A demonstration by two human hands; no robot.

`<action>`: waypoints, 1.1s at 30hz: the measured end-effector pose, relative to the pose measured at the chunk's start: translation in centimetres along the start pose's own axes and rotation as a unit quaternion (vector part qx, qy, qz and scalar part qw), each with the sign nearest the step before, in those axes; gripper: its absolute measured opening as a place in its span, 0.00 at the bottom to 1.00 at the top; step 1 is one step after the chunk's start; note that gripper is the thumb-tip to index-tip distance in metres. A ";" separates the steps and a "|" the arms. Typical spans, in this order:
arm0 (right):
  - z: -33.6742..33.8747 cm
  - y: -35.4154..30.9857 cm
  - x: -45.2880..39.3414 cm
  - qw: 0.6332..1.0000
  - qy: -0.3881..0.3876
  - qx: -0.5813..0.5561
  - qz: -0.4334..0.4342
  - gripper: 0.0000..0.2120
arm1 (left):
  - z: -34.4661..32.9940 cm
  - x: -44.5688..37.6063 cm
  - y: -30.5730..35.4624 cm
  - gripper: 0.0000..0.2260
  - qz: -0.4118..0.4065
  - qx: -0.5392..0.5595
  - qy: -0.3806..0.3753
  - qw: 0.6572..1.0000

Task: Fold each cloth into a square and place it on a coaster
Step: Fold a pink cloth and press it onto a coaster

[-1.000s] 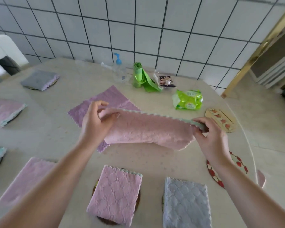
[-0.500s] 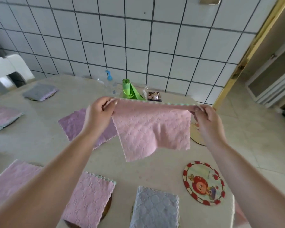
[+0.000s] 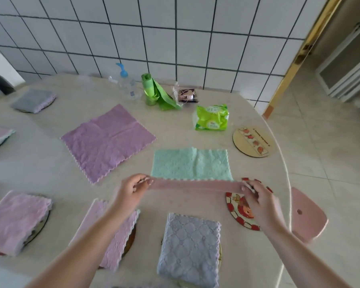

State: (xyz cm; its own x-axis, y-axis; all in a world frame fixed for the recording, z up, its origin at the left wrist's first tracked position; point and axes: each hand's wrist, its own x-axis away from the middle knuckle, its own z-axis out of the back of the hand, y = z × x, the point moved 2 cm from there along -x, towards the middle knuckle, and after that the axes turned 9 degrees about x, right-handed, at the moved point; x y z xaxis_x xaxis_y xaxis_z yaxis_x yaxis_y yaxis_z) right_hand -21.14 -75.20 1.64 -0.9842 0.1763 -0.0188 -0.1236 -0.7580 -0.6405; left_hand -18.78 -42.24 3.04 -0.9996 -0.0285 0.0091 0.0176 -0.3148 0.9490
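Observation:
A two-sided cloth (image 3: 190,165), mint green on top and pink underneath, lies on the table with its near edge lifted. My left hand (image 3: 133,187) pinches the near left corner and my right hand (image 3: 256,193) pinches the near right corner, so a pink strip shows between them. Under my right hand lies a red cartoon coaster (image 3: 240,210) with nothing on it. A second bare coaster (image 3: 253,142) with a fruit strip sits further back right. An unfolded purple cloth (image 3: 107,140) lies flat to the left.
Folded cloths on coasters: grey-blue (image 3: 189,249) and pink (image 3: 112,235) near me, pink (image 3: 15,221) at left, grey (image 3: 33,100) far left. A spray bottle (image 3: 126,82), green bag roll (image 3: 154,92) and green packet (image 3: 212,118) stand by the tiled wall. A pink chair (image 3: 306,215) is at right.
The cloth was held up in the air, hanging pink side toward me. It has since been laid on the table, mint side up, and both hands came down with its near edge.

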 end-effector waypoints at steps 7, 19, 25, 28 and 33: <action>-2.3 1.7 0.1 0.997 -0.044 0.043 -0.054 0.07 | -0.3 -0.6 -5.4 0.07 0.089 -0.094 -0.035 0.991; -5.0 0.8 -10.2 0.986 -0.079 0.132 -0.063 0.06 | -2.2 -10.4 -6.9 0.06 0.130 -0.116 0.004 0.985; -6.3 0.8 -13.8 0.985 -0.099 0.134 -0.039 0.06 | -2.2 -13.6 -7.7 0.07 0.127 -0.136 -0.004 0.983; -6.9 1.2 -14.8 0.985 -0.103 0.134 -0.037 0.06 | -2.1 -14.3 -8.1 0.07 0.127 -0.158 -0.006 0.979; -7.2 1.3 -15.8 0.985 -0.100 0.140 -0.027 0.07 | -2.1 -14.3 -7.7 0.06 0.107 -0.182 -0.007 0.977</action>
State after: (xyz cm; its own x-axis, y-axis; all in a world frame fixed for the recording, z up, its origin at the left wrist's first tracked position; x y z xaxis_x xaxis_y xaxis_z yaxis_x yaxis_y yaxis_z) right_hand -4.79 -74.44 -4.42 -0.9772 0.1144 0.1786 -0.1781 -0.8998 -0.3982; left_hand -4.56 -41.46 -5.03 -0.9723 -0.1190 0.2013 0.2311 -0.6201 0.7497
